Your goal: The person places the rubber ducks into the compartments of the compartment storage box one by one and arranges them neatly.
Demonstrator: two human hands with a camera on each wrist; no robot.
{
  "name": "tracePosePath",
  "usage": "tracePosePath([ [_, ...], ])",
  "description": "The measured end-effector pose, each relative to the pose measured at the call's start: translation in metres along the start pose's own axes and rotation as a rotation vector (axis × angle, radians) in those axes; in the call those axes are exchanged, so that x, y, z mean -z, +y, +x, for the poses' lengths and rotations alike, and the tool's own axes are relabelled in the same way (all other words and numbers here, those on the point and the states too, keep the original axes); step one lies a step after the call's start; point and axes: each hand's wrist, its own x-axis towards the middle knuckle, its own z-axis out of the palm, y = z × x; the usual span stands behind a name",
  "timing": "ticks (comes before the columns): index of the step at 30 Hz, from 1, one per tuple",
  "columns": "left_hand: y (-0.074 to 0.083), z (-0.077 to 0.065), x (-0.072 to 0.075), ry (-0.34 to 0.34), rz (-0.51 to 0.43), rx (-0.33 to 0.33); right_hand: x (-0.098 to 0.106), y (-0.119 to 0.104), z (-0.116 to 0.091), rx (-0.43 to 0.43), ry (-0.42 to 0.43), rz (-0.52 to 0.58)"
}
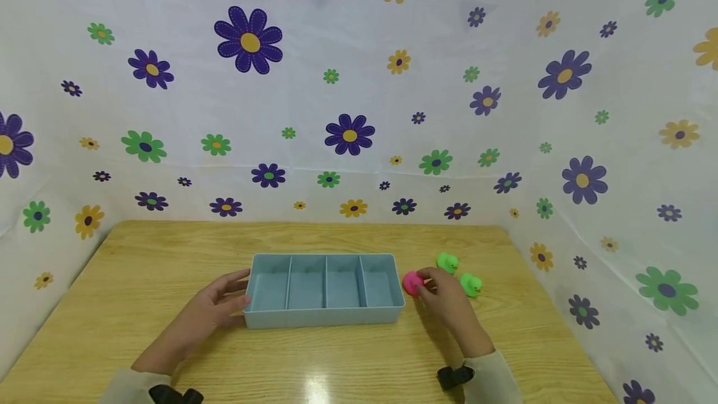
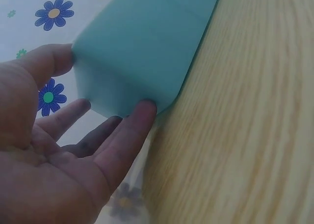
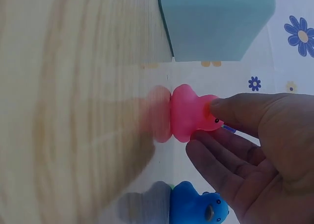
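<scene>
A light blue tray (image 1: 323,317) with several compartments lies on the wooden table, all its compartments bare. My left hand (image 1: 219,299) touches the tray's left end. In the left wrist view its thumb is at one edge and its fingertips (image 2: 146,109) lie against the end wall, fairly straight. Just off the tray's right end, my right hand (image 1: 449,298) pinches a pink toy duck (image 1: 411,283) by the head. The right wrist view shows that duck (image 3: 184,111) upright at the table surface. A blue toy duck (image 3: 191,204) stands close by, hidden in the head view.
Two green toy ducks, one farther back (image 1: 447,262) and one to the right (image 1: 470,284), stand beyond my right hand. A flower-printed white cloth (image 1: 314,98) hangs behind and beside the wooden table (image 1: 269,366).
</scene>
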Motion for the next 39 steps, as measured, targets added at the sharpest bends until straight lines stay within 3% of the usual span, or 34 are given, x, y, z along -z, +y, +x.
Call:
tracePosePath([
  [15,0.004,-0.002,-0.001,-0.019,0.000,-0.010,0.001,-0.003,-0.001,0.002,-0.001,0.061],
  [24,0.008,-0.005,-0.002,-0.020,0.034,-0.023,0.011,-0.009,0.000,0.009,0.136,0.107],
  [31,0.009,-0.006,-0.002,-0.011,0.034,-0.025,0.021,-0.040,-0.004,0.038,0.210,0.223],
  [39,0.006,-0.004,-0.002,-0.008,0.021,-0.022,0.017,-0.102,-0.005,0.194,0.182,0.323],
])
